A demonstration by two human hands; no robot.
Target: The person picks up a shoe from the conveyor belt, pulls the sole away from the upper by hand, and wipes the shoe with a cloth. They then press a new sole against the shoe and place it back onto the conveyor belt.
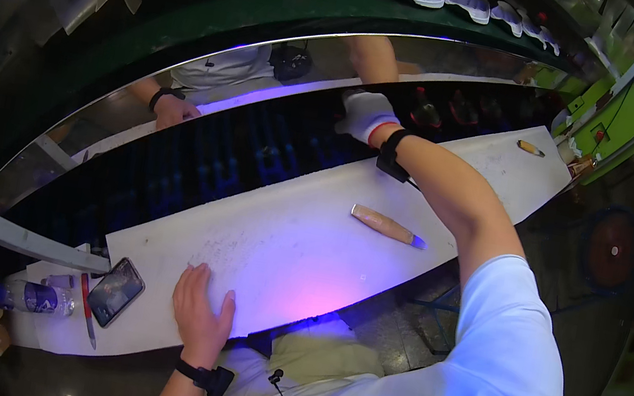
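Note:
My left hand (201, 311) is bare and lies on the white board (283, 251), fingers stretched out and holding nothing. My right hand (368, 116), in a white glove with a red cuff edge, reaches over the dark belt (258, 146) behind the board. Its fingertips are too dark to show whether they grip anything. Right of the glove, dark reddish pieces (426, 109) lie in a row on the belt. Below my right forearm, a tan stick-like tool (384, 224) with a bluish tip rests on the board.
A phone (117, 292), a red-handled blade-like tool (88, 311) and a plastic bottle (36, 298) are at the left end. A small yellow tool (530, 148) lies far right. Behind the belt runs a reflective panel (246, 69); above it, pale curved pieces (468, 4) sit on a green belt (282, 3).

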